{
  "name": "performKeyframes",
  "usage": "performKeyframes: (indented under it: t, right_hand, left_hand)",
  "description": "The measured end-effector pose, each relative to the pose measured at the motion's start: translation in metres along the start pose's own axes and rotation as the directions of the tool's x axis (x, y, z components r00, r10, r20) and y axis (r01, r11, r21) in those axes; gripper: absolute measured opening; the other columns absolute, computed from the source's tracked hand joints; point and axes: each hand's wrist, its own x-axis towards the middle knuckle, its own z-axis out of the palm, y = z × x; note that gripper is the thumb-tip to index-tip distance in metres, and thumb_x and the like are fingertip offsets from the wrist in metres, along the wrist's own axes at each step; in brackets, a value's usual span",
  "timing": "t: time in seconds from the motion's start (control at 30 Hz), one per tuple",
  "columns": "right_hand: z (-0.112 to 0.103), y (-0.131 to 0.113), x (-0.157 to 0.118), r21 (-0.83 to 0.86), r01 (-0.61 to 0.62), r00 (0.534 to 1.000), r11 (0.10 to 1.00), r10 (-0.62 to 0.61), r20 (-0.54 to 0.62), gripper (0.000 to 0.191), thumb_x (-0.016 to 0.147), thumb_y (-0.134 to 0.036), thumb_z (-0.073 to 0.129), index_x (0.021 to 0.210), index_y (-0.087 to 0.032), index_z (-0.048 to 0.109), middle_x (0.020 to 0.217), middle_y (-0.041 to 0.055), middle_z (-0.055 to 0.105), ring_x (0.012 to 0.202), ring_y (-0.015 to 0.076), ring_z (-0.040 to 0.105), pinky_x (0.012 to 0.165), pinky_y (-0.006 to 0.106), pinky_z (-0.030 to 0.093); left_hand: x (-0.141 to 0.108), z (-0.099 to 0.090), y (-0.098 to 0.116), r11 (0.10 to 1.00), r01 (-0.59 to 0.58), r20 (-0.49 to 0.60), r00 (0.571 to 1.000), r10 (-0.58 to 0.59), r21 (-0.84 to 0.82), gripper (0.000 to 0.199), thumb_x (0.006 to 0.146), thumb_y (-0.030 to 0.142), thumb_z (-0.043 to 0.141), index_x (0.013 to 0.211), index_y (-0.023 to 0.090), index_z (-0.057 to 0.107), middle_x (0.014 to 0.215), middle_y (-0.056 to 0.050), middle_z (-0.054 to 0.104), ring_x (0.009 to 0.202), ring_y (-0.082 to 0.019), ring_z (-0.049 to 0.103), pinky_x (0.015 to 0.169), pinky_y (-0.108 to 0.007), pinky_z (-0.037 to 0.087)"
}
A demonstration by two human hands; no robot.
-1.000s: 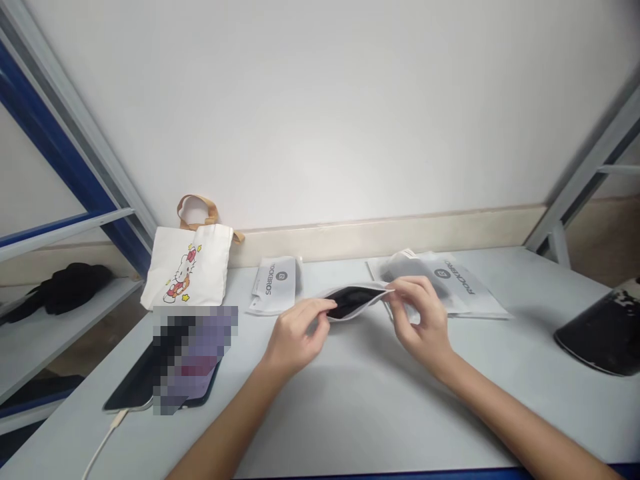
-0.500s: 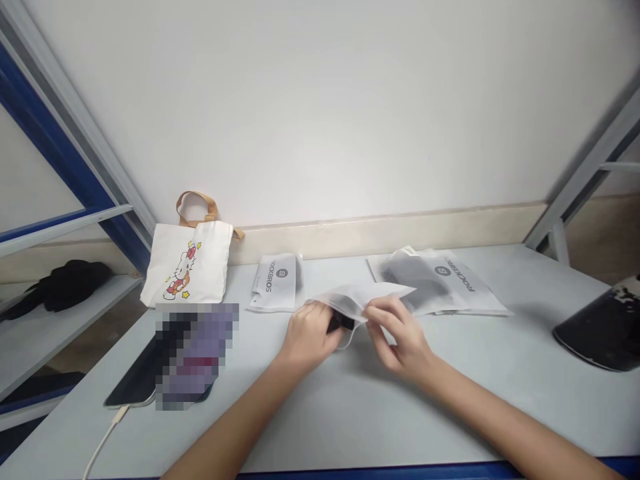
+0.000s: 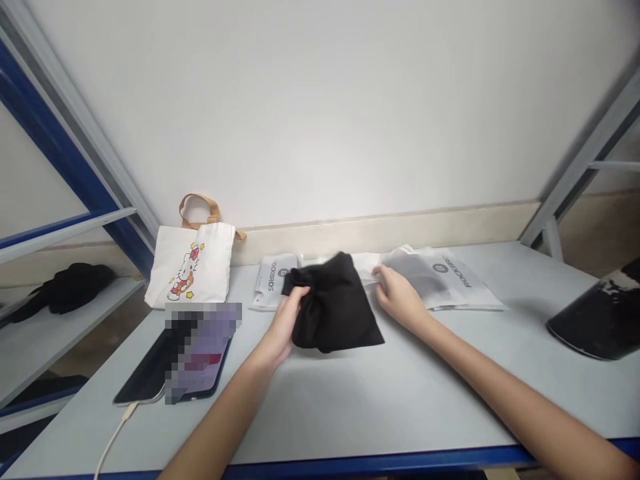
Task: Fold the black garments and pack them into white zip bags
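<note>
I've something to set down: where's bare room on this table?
Front middle, between the forearms and nearer than the black cloth; also right, between the right forearm and the dark object. The back is crowded with tote bag and white packets, the left with phones.

I work at a desk [image 3: 400, 407] in what appears to be a dorm or similar living space, with a blue metal frame [image 3: 55, 141], side shelf [image 3: 55, 340], plain wall [image 3: 330, 120], cartoon tote [image 3: 163, 260] and plugged-in phone [image 3: 143, 370].

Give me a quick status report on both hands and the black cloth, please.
Left hand gripping black cloth over the table. Right hand at white bag, grip unclear. Close by: ROCKBROS-printed bag, partly hidden behind cloth.
</note>
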Motion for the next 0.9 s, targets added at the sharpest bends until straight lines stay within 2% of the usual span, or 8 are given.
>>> performKeyframes:
  t: [0.1,0.17,0.3,0.4,0.47,0.63,0.77,0.9]
  right_hand:
    - [-0.011,-0.014,-0.004,-0.062,-0.003,1.000,0.998,0.002,-0.020,0.035,0.073,-0.010,0.043,0.105,-0.017,0.056,0.104,0.0129,0.062,0.098,0.0295,0.057,0.082,0.042,0.044]
    - [-0.021,-0.026,-0.008,-0.047,-0.010,1.000,0.999,0.010,-0.018,0.033,0.080,-0.015,0.041,0.110,-0.018,0.055,0.104,0.0115,0.061,0.092,0.0265,0.058,0.080,0.040,0.045]
    - [-0.027,-0.049,-0.019,0.112,0.057,0.940,0.992,-0.091,0.330,0.034,0.088,-0.034,0.044,0.119,-0.025,0.053,0.108,0.0055,0.061,0.071,0.0162,0.061,0.068,0.031,0.048]
    - [-0.017,-0.056,-0.023,0.205,0.046,0.854,0.978,-0.145,0.500,0.050,0.083,-0.041,0.051,0.130,-0.024,0.044,0.116,0.0083,0.059,0.090,0.0210,0.063,0.076,0.034,0.049]
    - [-0.010,-0.055,-0.022,0.292,-0.037,0.836,0.956,-0.130,0.533,0.049,0.079,-0.039,0.056,0.124,-0.021,0.048,0.111,0.0090,0.061,0.094,0.0234,0.061,0.079,0.037,0.048]
    - [-0.015,-0.046,-0.009,0.446,-0.140,0.816,0.884,-0.152,0.557,0.005,0.079,-0.025,0.048,0.079,-0.021,0.051,0.081,0.0014,0.063,0.074,0.0170,0.061,0.066,0.032,0.050]
    - [-0.044,-0.015,0.003,0.580,-0.212,0.896,0.787,-0.080,0.436,0.011,0.082,-0.019,0.035,0.081,-0.022,0.045,0.078,0.0021,0.065,0.070,0.0156,0.064,0.059,0.029,0.050]
    - [-0.071,0.038,0.006,0.553,-0.204,0.931,0.808,-0.014,0.364,0.029,0.088,-0.019,0.025,0.099,-0.019,0.052,0.083,0.0080,0.069,0.072,0.0188,0.067,0.058,0.031,0.050]
  left_hand:
    - [0.002,-0.001,-0.013,0.926,0.026,0.215,0.970,-0.115,0.377,0.036,0.081,0.047,0.048,0.092,0.016,0.062,0.082,-0.005,0.067,0.070,-0.018,0.065,0.063,-0.027,0.047]
    - [0.002,-0.003,-0.018,0.830,-0.058,0.206,0.976,-0.070,0.555,0.029,0.079,0.046,0.052,0.078,0.018,0.059,0.070,-0.003,0.064,0.060,-0.017,0.061,0.059,-0.026,0.043]
    - [0.002,-0.006,-0.014,0.499,-0.215,0.118,0.969,0.219,0.839,0.024,0.081,0.040,0.052,0.066,0.021,0.051,0.064,0.002,0.060,0.063,-0.016,0.057,0.058,-0.025,0.034]
    - [0.001,-0.007,-0.010,0.376,-0.239,0.130,0.947,0.294,0.895,0.017,0.083,0.035,0.048,0.071,0.023,0.049,0.067,0.004,0.061,0.064,-0.016,0.058,0.057,-0.024,0.031]
    - [0.001,-0.005,-0.013,0.357,-0.249,0.142,0.943,0.301,0.900,0.013,0.082,0.035,0.051,0.079,0.023,0.049,0.069,0.004,0.062,0.064,-0.016,0.059,0.056,-0.024,0.031]
    - [0.000,-0.001,-0.020,0.429,-0.264,0.152,0.949,0.277,0.864,0.027,0.081,0.033,0.052,0.103,0.022,0.043,0.071,0.003,0.061,0.065,-0.018,0.060,0.056,-0.025,0.035]
    - [0.005,-0.012,-0.013,0.491,-0.238,0.104,0.953,0.284,0.838,0.039,0.082,0.029,0.050,0.118,0.023,0.039,0.065,0.005,0.059,0.061,-0.018,0.060,0.057,-0.025,0.038]
    - [0.017,-0.027,-0.007,0.535,-0.182,0.068,0.972,0.226,0.825,0.029,0.081,0.030,0.051,0.109,0.023,0.052,0.061,0.004,0.060,0.065,-0.019,0.063,0.060,-0.028,0.041]
